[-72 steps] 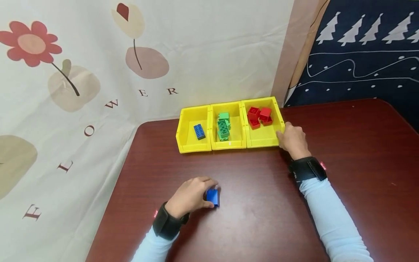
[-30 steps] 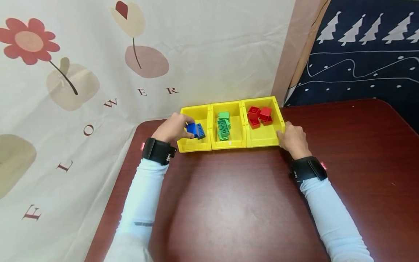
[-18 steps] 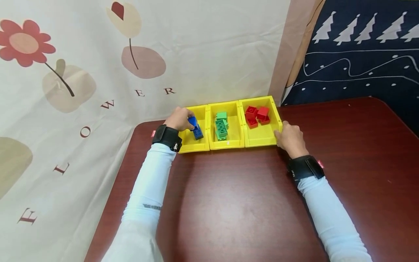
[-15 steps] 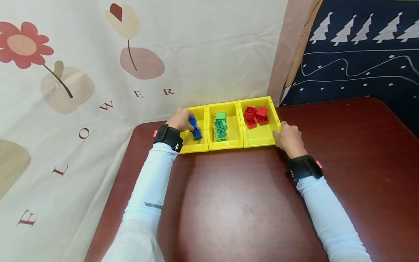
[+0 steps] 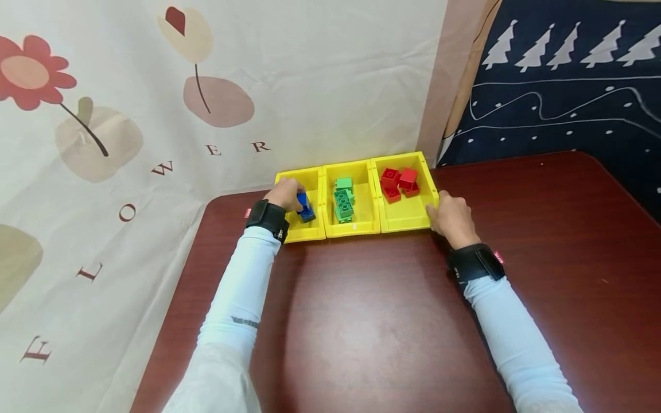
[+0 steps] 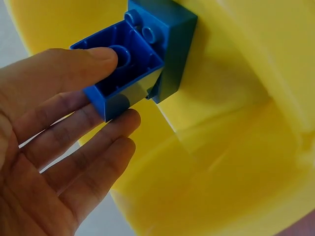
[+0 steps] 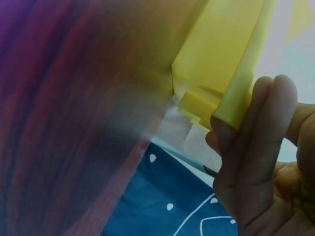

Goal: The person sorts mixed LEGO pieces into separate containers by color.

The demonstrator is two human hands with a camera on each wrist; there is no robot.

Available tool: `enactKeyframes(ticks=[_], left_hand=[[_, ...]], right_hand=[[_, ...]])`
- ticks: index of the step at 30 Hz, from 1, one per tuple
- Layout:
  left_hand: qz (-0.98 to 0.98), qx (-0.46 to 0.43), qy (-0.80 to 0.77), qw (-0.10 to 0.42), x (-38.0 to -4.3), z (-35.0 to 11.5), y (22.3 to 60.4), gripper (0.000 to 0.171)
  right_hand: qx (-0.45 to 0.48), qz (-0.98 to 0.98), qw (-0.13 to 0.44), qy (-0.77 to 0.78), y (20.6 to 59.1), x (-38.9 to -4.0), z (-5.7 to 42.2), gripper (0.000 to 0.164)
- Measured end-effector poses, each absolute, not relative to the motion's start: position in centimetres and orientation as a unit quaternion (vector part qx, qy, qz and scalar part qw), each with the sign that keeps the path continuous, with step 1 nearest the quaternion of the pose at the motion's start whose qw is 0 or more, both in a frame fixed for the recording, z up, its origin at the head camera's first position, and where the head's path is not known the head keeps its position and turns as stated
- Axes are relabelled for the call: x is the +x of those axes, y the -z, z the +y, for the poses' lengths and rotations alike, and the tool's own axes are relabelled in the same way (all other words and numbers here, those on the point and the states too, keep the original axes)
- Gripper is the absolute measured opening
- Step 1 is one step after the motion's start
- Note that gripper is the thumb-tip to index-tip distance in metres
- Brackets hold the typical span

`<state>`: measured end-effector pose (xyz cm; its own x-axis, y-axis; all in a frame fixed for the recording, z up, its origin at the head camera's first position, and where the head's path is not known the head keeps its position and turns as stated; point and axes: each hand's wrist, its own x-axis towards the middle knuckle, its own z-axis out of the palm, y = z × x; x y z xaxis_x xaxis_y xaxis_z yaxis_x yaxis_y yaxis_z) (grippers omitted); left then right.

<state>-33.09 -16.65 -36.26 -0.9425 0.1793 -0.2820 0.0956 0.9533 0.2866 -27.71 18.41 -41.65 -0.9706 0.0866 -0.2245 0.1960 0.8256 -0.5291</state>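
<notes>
My left hand [image 5: 286,194] reaches into the left yellow bin [image 5: 306,232] and pinches a blue toy brick [image 6: 138,61]. In the left wrist view its thumb presses into the brick's hollow underside, with fingers behind. The held brick is tilted and overlaps a second blue brick [image 6: 178,44], whose studs show, inside the bin. At the right end of the row, my right hand [image 5: 451,218] grips the side wall of the right yellow bin [image 5: 408,223]. The right wrist view has its fingers [image 7: 261,118] against that bin's yellow rim [image 7: 241,93].
Green bricks [image 5: 343,201] lie in the middle bin [image 5: 361,229], and several red bricks [image 5: 400,183] in the right one. The three bins stand side by side at the back of the brown table [image 5: 361,321], against a printed cloth [image 5: 330,86].
My left hand has carried the blue brick from the table's middle up into the left bin, beside the other blue brick. My right hand has kept its grip on the right bin.
</notes>
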Motion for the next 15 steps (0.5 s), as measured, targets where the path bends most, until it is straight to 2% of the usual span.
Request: enactKeyframes(ticks=[3,9,15], left_hand=[[0.976,0.061,-0.134,0.159,-33.0,-16.7,36.5,0.044],[0.974,0.074,-0.133,0.166,-33.2,-15.9,36.6,0.065],[0.978,0.113,-0.137,0.105,-31.5,-15.6,35.9,0.057]], right_hand=[[0.071,0.952,0.095,0.283,41.9,-27.8,18.4,0.059],[0.082,0.95,0.091,0.286,42.4,-27.5,19.1,0.055],[0.079,0.944,0.095,0.305,42.8,-27.4,20.1,0.052]])
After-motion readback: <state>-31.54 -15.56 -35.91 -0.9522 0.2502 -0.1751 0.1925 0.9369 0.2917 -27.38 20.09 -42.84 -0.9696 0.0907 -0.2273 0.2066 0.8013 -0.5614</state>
